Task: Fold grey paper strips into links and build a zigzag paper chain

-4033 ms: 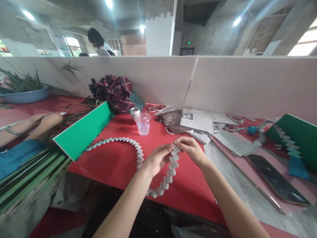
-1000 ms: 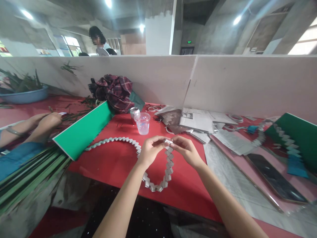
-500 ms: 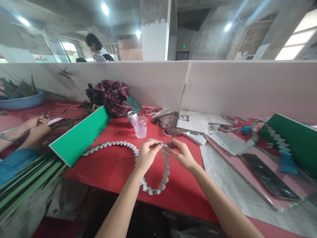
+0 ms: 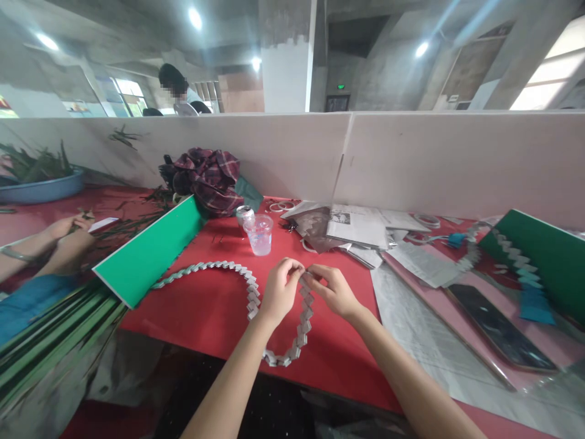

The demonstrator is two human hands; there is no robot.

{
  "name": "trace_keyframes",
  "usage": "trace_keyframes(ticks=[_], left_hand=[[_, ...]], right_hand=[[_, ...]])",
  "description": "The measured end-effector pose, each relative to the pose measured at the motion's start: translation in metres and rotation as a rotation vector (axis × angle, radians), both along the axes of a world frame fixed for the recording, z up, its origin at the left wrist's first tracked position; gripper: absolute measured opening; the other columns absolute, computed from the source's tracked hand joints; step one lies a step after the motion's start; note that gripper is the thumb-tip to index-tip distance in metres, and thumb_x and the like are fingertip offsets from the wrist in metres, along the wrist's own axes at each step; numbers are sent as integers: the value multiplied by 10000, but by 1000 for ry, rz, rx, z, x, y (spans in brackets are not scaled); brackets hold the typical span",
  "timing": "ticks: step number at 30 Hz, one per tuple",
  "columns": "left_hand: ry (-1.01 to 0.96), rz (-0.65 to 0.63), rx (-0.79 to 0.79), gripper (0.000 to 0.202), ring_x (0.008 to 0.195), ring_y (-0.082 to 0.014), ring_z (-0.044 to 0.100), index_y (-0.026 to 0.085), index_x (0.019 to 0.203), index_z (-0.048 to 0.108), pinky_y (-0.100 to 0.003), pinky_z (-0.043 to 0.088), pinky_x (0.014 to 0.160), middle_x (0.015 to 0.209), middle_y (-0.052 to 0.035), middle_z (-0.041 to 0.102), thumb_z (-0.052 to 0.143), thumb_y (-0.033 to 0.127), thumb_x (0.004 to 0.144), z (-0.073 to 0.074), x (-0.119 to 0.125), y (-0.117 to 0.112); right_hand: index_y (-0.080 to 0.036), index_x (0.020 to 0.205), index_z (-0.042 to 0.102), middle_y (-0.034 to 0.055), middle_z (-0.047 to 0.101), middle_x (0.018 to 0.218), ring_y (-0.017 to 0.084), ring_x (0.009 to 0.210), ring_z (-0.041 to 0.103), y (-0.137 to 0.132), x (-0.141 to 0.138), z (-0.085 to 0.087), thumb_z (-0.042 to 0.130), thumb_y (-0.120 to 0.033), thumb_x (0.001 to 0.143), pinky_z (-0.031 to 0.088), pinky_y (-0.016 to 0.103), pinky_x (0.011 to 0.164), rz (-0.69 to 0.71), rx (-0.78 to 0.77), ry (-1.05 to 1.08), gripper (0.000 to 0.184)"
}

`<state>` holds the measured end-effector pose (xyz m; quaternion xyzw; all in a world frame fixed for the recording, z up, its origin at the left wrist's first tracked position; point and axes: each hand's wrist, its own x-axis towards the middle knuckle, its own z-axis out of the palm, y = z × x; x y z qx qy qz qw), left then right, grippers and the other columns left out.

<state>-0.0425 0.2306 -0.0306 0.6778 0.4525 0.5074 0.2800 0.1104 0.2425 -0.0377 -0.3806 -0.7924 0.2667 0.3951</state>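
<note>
A long folded-paper chain [image 4: 303, 329] in grey and white zigzag links curves over the red tabletop [image 4: 210, 329]. Its one end is pinched between the fingertips of my left hand [image 4: 282, 291] and my right hand [image 4: 334, 290], which almost touch each other. Both hands are closed on this end, and the fingers cover the last links. From there the chain loops down toward the table's front edge, passes behind my left forearm, and runs left to the green board [image 4: 150, 253].
A plastic cup [image 4: 259, 236] and a can [image 4: 245, 216] stand beyond my hands. Printed papers [image 4: 356, 227] lie at the back, a phone [image 4: 500, 326] at right. Long green leaves [image 4: 59, 335] and a co-worker's hands [image 4: 73, 238] are at left, past the board.
My left hand has shifted slightly right and turned, its fingers curling closer at the chain's end. The chain's lower loop has moved a little. My right hand stays nearly in place.
</note>
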Motion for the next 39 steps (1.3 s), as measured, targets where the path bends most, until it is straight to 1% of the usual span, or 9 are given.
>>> trace_keyframes(ticks=[7,15,20,22,24,27,32,35,39], left_hand=[[-66,24,-42,133,771,-166,569,181,776,585,-260,425,715,809,-38,623,502,270,830,-3,4,1],[-144,-10,-178,199,801,-180,581,173,826,594,-282,457,738,826,-44,634,505,351,830,-4,8,-1],[-217,-14,-242,266,837,-177,593,195,1011,571,-302,466,775,899,-53,634,523,385,830,-5,7,-2],[-256,-95,-360,310,806,-177,602,180,1002,586,-305,477,755,874,-60,636,528,426,823,-5,5,-2],[-266,-242,-471,318,749,-170,603,160,936,617,-298,483,713,818,-59,637,544,443,811,-6,3,-2],[-276,-377,-511,293,665,-147,586,144,916,634,-275,474,652,745,-41,629,611,398,771,-7,3,-3],[-277,-383,-545,246,656,-140,581,134,858,639,-265,462,634,735,-37,619,628,354,748,-7,4,-4],[-290,-403,-592,240,653,-134,571,131,872,629,-261,459,624,752,-36,604,636,330,739,-3,4,-5],[-297,-417,-648,270,617,-131,569,133,931,597,-256,452,595,728,-28,579,623,332,751,2,3,-7]], right_hand=[[-205,604,448,-4,464,578,138,558,421,-1,-1,-1,443,-350,892,311,254,543,-96,122,-57,323],[-208,608,450,3,477,585,147,561,437,2,2,-1,439,-297,887,296,259,549,-117,148,-111,293],[-206,626,459,6,508,614,146,578,450,3,2,-2,454,-278,879,297,258,558,-129,121,-84,264],[-205,653,458,2,513,630,142,583,449,3,1,-2,445,-305,891,305,254,562,-157,85,-22,258],[-203,675,451,-7,503,628,133,575,436,3,0,-3,433,-356,902,309,246,554,-181,29,66,273],[-199,678,433,-17,471,616,120,566,405,5,0,-3,405,-427,908,304,233,530,-170,-57,183,325],[-193,596,354,-42,354,551,97,529,313,11,3,-7,429,-490,881,255,219,488,-215,-100,172,418],[-189,591,373,-44,352,545,93,520,310,14,3,-10,444,-515,864,252,220,480,-236,-155,172,431],[-190,603,390,-43,374,552,97,528,346,13,2,-10,443,-518,862,279,218,486,-201,-180,212,421]])
